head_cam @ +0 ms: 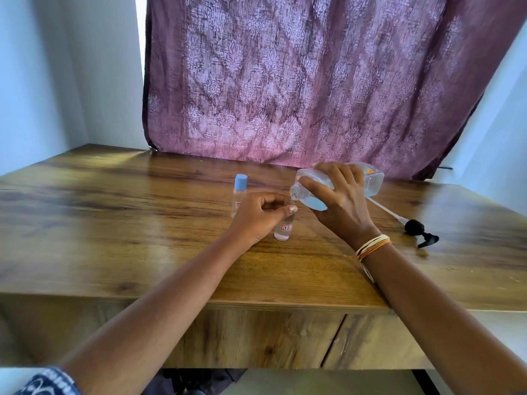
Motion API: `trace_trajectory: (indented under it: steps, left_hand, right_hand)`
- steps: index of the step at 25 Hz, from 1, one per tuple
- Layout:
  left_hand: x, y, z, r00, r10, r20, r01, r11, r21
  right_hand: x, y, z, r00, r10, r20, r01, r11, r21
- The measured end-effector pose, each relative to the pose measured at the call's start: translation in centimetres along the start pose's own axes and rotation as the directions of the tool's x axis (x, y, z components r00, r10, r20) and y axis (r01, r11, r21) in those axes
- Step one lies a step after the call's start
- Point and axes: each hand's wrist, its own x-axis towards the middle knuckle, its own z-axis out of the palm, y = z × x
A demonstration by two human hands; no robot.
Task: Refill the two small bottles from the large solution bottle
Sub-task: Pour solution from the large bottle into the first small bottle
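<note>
My right hand (340, 202) grips the large clear solution bottle (368, 178), tipped on its side with its open neck pointing left and down, bluish liquid pooled near the neck. The neck sits right over the mouth of an uncapped small bottle (283, 229) with a red-framed label, which stands on the wooden table (142, 223). My left hand (258, 216) holds this small bottle around its upper part. A second small bottle (239, 195) with a blue cap stands upright just behind my left hand, partly hidden by it.
A black pump head with its long white tube (413, 226) lies on the table to the right of my right wrist. A purple patterned curtain (313, 81) hangs behind the table's far edge. Pale walls stand on both sides.
</note>
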Motion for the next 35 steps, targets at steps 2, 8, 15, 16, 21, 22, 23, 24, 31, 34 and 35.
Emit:
trace_trajectory:
  steps: [2,8,15,16,21,22,23,24,31,34,35]
  left_hand:
    - [0.0,0.0,0.0,1.000,0.004,0.001,-0.004,1.000,0.004]
    - [-0.1,0.1,-0.2,1.000,0.013,0.013,-0.013,1.000,0.000]
    - [0.0,-0.1,-0.2,1.000,-0.016,0.000,0.016,1.000,-0.003]
    - [0.1,0.0,-0.2,1.000,-0.023,-0.004,0.023,1.000,0.001]
    - [0.0,0.3,-0.2,1.000,-0.024,0.009,0.024,1.000,-0.016]
    - [0.0,0.3,-0.2,1.000,-0.019,0.012,0.019,1.000,-0.015]
    - [0.0,0.2,-0.2,1.000,-0.016,0.011,0.016,1.000,-0.013]
    - [0.1,0.1,-0.3,1.000,-0.014,0.009,0.014,1.000,-0.009]
    - [0.2,-0.1,-0.4,1.000,-0.018,0.016,0.019,0.999,-0.039]
    - [0.1,-0.1,-0.5,1.000,-0.019,0.022,0.020,0.999,-0.045]
    - [0.1,-0.1,-0.5,1.000,-0.026,0.017,0.027,0.998,-0.058]
  right_hand:
    - [0.0,0.0,0.1,1.000,0.001,0.005,-0.001,1.000,0.001]
    - [-0.1,0.0,0.2,1.000,0.010,0.011,-0.010,1.000,0.015]
    - [-0.3,-0.4,0.1,0.994,0.104,0.021,-0.106,0.989,0.100]
    - [-0.2,-0.5,-0.1,0.990,0.142,0.026,-0.144,0.981,0.130]
    - [0.3,-1.1,-0.7,0.930,0.360,0.078,-0.367,0.884,0.289]
    - [0.4,-0.9,-0.9,0.904,0.418,0.092,-0.423,0.841,0.336]
    - [0.7,-0.6,-1.0,0.879,0.465,0.102,-0.467,0.801,0.375]
    - [1.0,-0.3,-1.2,0.857,0.504,0.109,-0.502,0.766,0.402]
    - [5.0,2.2,-3.2,0.527,0.764,0.373,-0.803,0.303,0.514]
    - [4.8,3.5,-3.1,0.478,0.747,0.461,-0.818,0.188,0.543]
    - [4.7,3.8,-3.0,0.475,0.736,0.482,-0.818,0.168,0.550]
